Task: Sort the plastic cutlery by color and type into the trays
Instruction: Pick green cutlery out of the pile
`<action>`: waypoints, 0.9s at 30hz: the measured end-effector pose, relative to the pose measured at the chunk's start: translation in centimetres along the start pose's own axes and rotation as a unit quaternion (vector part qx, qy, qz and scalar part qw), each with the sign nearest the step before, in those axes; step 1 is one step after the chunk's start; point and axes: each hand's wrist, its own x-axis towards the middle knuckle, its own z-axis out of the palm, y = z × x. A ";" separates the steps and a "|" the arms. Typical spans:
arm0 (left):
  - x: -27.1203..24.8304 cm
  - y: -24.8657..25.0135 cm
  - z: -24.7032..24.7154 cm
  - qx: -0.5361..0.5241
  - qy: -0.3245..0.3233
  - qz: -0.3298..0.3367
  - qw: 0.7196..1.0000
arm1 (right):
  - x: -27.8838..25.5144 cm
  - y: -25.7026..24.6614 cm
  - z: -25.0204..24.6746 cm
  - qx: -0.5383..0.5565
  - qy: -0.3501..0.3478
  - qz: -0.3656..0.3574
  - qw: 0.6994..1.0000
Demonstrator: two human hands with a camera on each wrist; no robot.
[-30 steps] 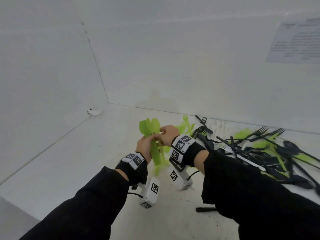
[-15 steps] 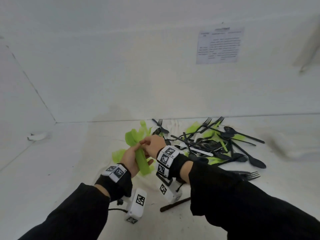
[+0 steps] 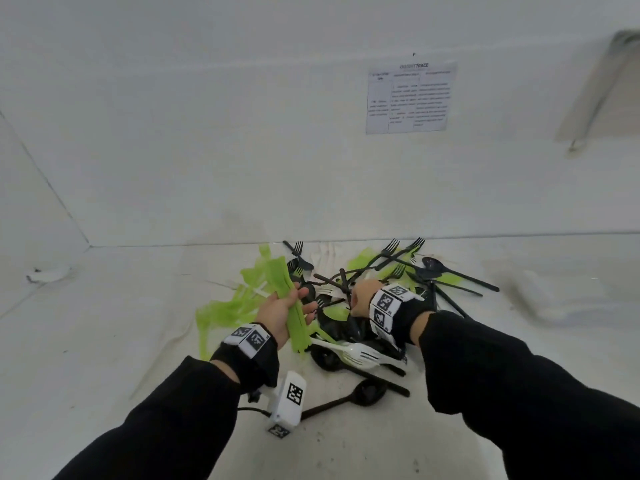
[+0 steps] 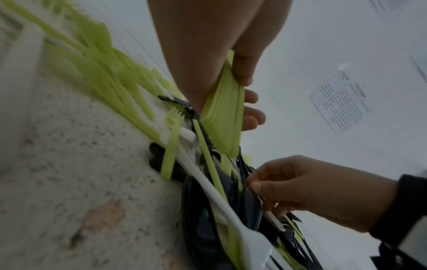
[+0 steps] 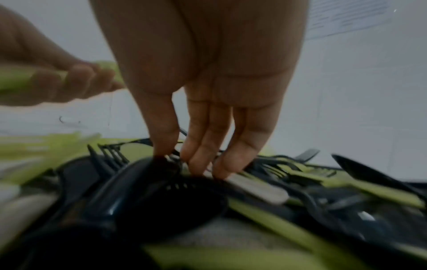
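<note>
White, speckled table, walled at back and left. On it lay a tangled heap of black, green and white plastic cutlery; a black spoon lay apart at the near edge; small white scrap far left

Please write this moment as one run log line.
left hand: holds green cutlery bundle | right hand: fingers reaching into mixed cutlery pile | trays: unseen

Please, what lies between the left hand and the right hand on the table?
In the head view, black spoons and forks, a white fork and a green piece lie between the left hand and the right hand.
</note>
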 end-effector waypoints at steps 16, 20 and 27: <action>-0.2 -0.6 2.6 0.027 0.071 -0.004 0.997 | 1.3 3.3 1.6 -0.100 -0.028 -0.083 0.991; -0.2 -0.2 2.5 0.063 0.071 -0.006 0.995 | 0.7 3.6 2.1 -0.054 -0.041 -0.089 0.994; 0.3 0.5 1.5 0.080 0.074 0.008 0.994 | 0.4 3.1 1.5 -0.034 0.040 -0.036 0.998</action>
